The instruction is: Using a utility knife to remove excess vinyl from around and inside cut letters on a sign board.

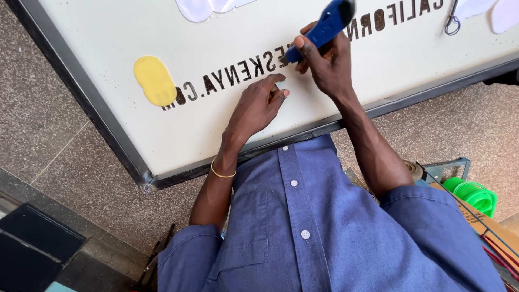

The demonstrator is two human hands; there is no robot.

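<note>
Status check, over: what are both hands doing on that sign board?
Right hand clamps blue tool, tip at dark lettering. Left hand rests flat on white board. Nothing in the way.

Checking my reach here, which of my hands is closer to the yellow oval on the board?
Left. The left hand rests on the board near the yellow oval; the right hand holds the blue tool farther away.
</note>
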